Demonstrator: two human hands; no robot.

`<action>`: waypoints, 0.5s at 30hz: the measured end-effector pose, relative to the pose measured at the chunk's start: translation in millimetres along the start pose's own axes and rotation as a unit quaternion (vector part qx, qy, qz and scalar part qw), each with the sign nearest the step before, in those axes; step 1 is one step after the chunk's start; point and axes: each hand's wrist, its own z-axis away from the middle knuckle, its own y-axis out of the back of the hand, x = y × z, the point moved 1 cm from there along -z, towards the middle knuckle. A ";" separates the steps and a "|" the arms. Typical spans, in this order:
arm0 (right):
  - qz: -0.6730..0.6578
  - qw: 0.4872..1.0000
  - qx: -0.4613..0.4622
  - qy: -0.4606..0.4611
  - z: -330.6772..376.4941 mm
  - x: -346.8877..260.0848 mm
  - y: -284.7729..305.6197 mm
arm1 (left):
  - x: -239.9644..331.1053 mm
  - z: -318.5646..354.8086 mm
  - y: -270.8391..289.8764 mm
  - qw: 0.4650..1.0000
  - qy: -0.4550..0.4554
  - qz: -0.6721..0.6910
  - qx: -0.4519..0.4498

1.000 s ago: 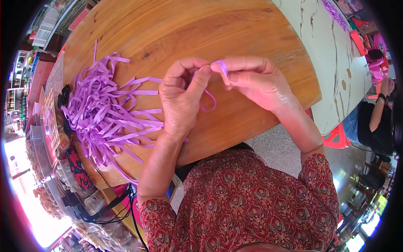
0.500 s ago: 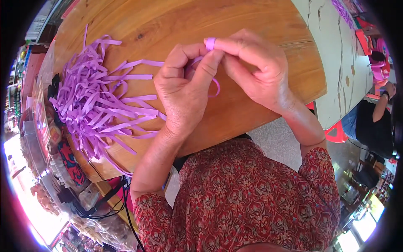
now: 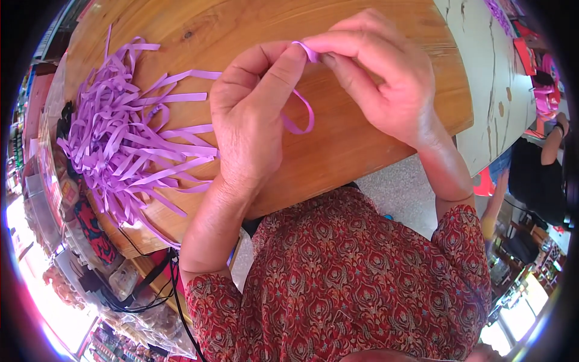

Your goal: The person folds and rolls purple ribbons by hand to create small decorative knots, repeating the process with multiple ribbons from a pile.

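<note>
A narrow purple ribbon (image 3: 310, 53) runs between my two hands above the wooden table. My left hand (image 3: 256, 99) is closed, pinching the ribbon between thumb and forefinger. On its other side my right hand (image 3: 380, 75) grips the ribbon between thumb and fingertips. Part of the ribbon hangs in a loop below, beside my left hand's palm. What lies inside the left palm is hidden. Left of my left hand, a tangled heap of purple ribbon strips (image 3: 120, 133) lies on the table, with several ends pointing toward my wrist.
The wooden table (image 3: 374, 163) has a curved front edge close to my body. A pale marble-patterned table (image 3: 482, 72) adjoins on the right. Black cables (image 3: 172, 271) hang off the left edge near bagged goods (image 3: 123, 280). Another person in black (image 3: 537, 181) is at the far right.
Both hands have shifted slightly up, and my right hand has turned and moved a little right. The ribbon between them is now twisted, and its hanging loop shows more.
</note>
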 end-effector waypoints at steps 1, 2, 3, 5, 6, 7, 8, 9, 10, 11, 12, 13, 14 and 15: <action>0.005 1.000 0.000 -0.006 -7.1 16.9 -5.3 | -4.1 -2.3 -2.4 1.000 0.004 0.003 -0.006; 0.077 0.955 0.154 0.243 -21.3 41.2 -12.6 | -7.2 -4.5 -5.8 0.999 0.008 -0.036 0.002; 0.142 0.820 0.290 0.472 -25.1 53.5 -17.0 | -9.1 -6.4 -7.4 0.997 0.011 -0.075 0.011; 0.100 0.878 0.237 0.404 -26.4 36.8 -8.7 | -6.4 -8.0 2.0 0.997 0.024 -0.071 0.005; 0.063 0.924 0.180 0.331 -26.9 21.8 2.5 | -5.5 -8.7 5.5 0.997 0.037 -0.066 -0.007; 0.028 0.959 0.121 0.255 -26.1 7.1 15.3 | -7.7 -10.0 6.5 0.997 0.037 -0.066 -0.006; -0.010 0.983 0.060 0.176 -25.8 -3.0 24.0 | -10.6 -11.9 8.3 0.998 0.028 -0.052 -0.012; -0.047 0.994 -0.002 0.095 -25.7 -5.9 25.9 | -12.1 -12.4 9.7 0.999 0.019 -0.039 -0.017; -0.045 0.995 -0.001 0.093 -25.0 -2.3 26.0 | -12.7 -13.1 8.0 0.999 0.020 -0.038 -0.020; -0.041 0.995 0.005 0.089 -25.0 3.1 24.5 | -12.6 -12.8 6.6 0.999 0.017 -0.047 -0.017; -0.038 0.996 0.012 0.086 -24.4 6.5 23.8 | -12.6 -12.5 5.3 0.998 0.015 -0.055 -0.012; -0.038 0.996 0.012 0.086 -24.3 6.8 24.0 | -11.8 -12.3 3.6 0.998 0.015 -0.055 -0.012; -0.035 0.997 0.014 0.071 -24.2 7.0 23.9 | -11.0 -12.0 1.7 0.998 0.004 -0.066 0.004; -0.033 0.998 0.016 0.056 -24.0 7.5 23.3 | -10.9 -11.5 1.0 0.997 -0.007 -0.076 0.021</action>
